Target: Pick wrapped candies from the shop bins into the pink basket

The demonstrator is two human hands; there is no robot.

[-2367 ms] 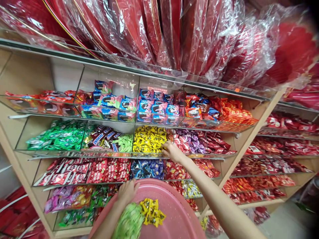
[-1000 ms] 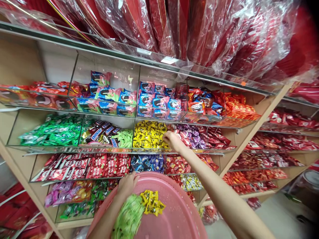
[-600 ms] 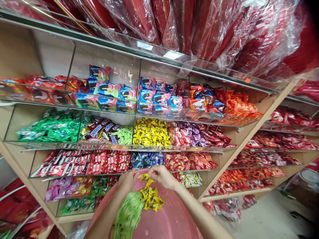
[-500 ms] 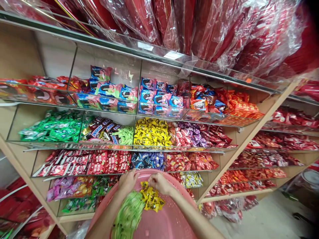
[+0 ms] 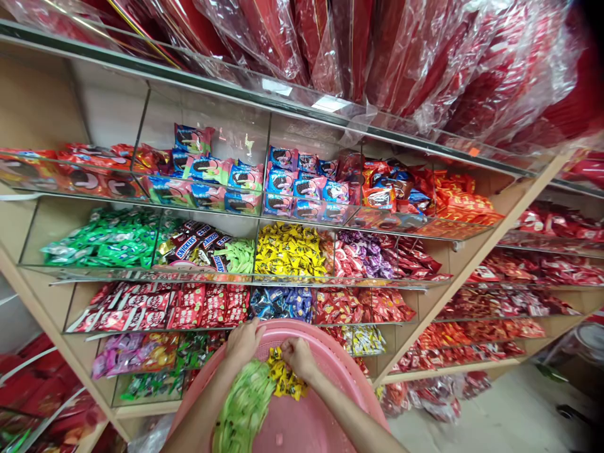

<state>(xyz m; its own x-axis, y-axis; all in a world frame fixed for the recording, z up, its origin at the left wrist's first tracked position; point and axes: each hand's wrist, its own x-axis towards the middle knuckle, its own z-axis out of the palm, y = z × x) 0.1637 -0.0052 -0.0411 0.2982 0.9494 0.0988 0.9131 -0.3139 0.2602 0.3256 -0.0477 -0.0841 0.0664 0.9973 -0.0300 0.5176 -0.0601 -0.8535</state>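
Observation:
A pink plastic basket [image 5: 340, 390] stands below the shelves in front of me. My left hand [image 5: 244, 343] is closed over its far rim, left of the middle. Inside, a pile of green-wrapped candies [image 5: 245, 402] lies on the left, loosely heaped. Beside it, toward the far wall, is a smaller heap of yellow-wrapped candies [image 5: 285, 380]. Over that yellow heap is my right hand [image 5: 298, 357], its fingers curled together at the candies. Whatever is between those fingertips is hidden by the hand.
A shelf compartment holds more yellow-wrapped candies [image 5: 290, 251], next to Snickers bars [image 5: 189, 246] and green-wrapped candies [image 5: 106, 239]. Glass shelf edges [image 5: 302, 280] run just above the basket. Red plastic-wrapped goods [image 5: 330, 50] overhang the top. Clear bags [image 5: 434, 399] lie on the floor, right.
My right hand has shifted slightly down over the yellow candies, with its fingers more curled in. The left hand stays at the rim. The view has moved slightly.

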